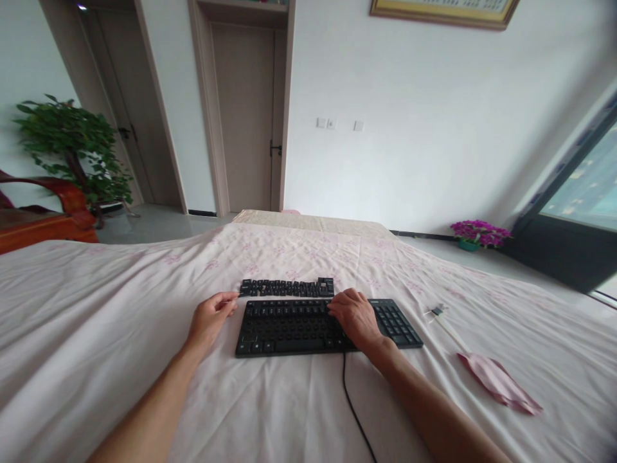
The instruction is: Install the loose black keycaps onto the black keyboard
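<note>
A black keyboard [289, 344] lies on the cloth in front of me. Its middle letter rows are bare of keycaps, while the top row and the number pad have theirs. Just behind it, loose black keycaps [284, 288] are laid out in rows. My left hand [214, 315] is at the left end of these rows, thumb and forefinger pinched together; whatever is between them is too small to make out. Over the upper right of the keyboard's main block is my right hand [354, 315], its fingers bunched and bent down. What its fingertips hold is hidden.
A flowered pale cloth [289, 411] with folds covers the surface. The keyboard's cable [354, 411] runs toward me. To the right lie a small wire-ended tool [438, 311] with a pale handle and a pink cloth piece [499, 382].
</note>
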`<state>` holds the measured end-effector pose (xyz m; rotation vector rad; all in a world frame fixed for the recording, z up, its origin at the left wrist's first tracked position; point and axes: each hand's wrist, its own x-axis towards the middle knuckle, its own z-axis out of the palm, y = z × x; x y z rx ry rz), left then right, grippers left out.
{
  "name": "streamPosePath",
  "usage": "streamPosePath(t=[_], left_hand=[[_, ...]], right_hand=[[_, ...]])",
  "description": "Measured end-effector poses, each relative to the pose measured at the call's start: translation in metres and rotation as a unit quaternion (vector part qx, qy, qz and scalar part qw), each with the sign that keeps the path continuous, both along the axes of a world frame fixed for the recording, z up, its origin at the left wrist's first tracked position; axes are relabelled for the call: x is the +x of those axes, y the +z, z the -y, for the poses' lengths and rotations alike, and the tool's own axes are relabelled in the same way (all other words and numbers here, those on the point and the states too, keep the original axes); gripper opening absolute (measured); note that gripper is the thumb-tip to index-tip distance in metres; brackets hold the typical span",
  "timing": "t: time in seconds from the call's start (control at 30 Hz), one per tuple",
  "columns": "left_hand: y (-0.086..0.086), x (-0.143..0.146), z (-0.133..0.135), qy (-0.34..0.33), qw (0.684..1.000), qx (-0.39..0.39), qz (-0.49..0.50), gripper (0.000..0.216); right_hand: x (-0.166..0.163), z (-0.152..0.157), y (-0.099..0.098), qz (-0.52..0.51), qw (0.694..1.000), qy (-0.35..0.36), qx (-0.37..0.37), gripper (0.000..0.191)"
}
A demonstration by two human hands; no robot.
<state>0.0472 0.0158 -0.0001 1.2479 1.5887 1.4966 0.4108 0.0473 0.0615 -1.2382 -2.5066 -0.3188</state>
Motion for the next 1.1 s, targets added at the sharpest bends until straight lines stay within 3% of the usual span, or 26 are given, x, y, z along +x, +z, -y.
streamPosePath(t=[0.27,0.43,0.7,0.83,0.97,1.1], left_hand=[[-0.001,0.000,0.000,0.003,1.000,-0.009,-0.009,0.043],[-0.001,0.000,0.000,-0.001,1.000,-0.006,-0.013,0.044],[-0.005,-0.002,-0.002,0.001,1.000,0.001,-0.013,0.045],[-0.004,-0.002,-0.002,-0.003,1.000,-0.004,-0.009,0.046],[-0.003,-0.003,-0.002,-0.002,1.000,-0.005,-0.008,0.045],[-0.002,-0.002,-0.002,0.000,1.000,-0.009,-0.007,0.045]], right_hand=[[-0.007,0.011,0.003,0.067,0.998,-0.017,-0.012,0.017],[-0.009,0.019,0.007,0.091,0.995,-0.032,-0.021,0.029],[-0.012,0.020,0.010,0.116,0.992,-0.023,-0.045,0.030],[-0.003,-0.003,0.019,0.054,0.994,-0.031,-0.093,0.032],[-0.002,-0.045,0.023,-0.034,0.990,-0.091,-0.098,0.038],[-0.016,-0.082,0.020,-0.028,0.988,-0.120,-0.090,0.033]])
